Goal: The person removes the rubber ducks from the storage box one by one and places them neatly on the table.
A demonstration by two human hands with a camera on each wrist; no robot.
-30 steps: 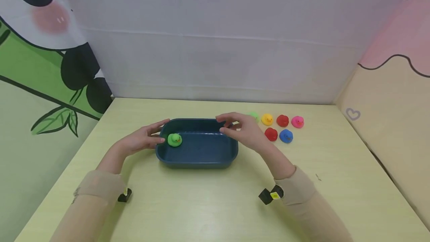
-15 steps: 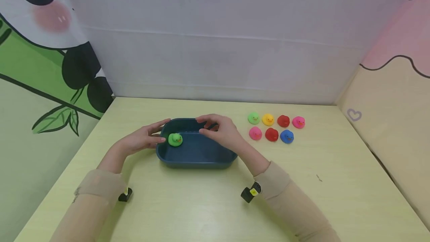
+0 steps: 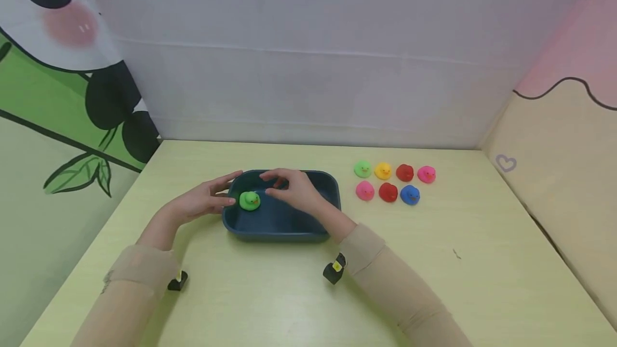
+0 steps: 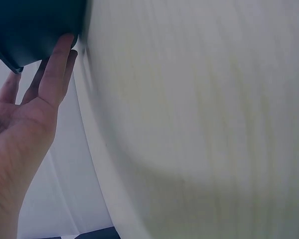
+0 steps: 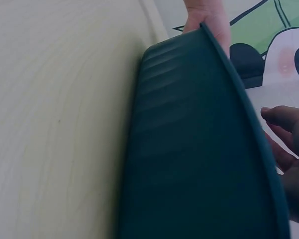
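A dark blue tray (image 3: 289, 229) sits on the table with one green toy duck (image 3: 249, 201) inside near its left end. My left hand (image 3: 204, 200) rests against that left end, fingers extended and thumb at the rim. In the left wrist view the fingers (image 4: 52, 79) lie straight against the tray's outer wall. Over the middle of the tray is my right hand (image 3: 294, 189), to the right of the green duck, thumb and forefinger apart with nothing between them. The right wrist view shows its fingertips (image 5: 274, 114) above the rim of the tray.
Several toy ducks stand in two rows right of the tray. Behind are a light green duck (image 3: 362, 169), a yellow one (image 3: 383, 171), a red one (image 3: 405, 172) and a pink one (image 3: 426, 174); in front, pink, red and blue (image 3: 410, 195). A white cloth (image 3: 308, 90) hangs behind.
My right hand has moved left from the tray's right rim to over its middle, nearer the green duck, uncovering the front pink duck. My left hand and the tray have stayed put.
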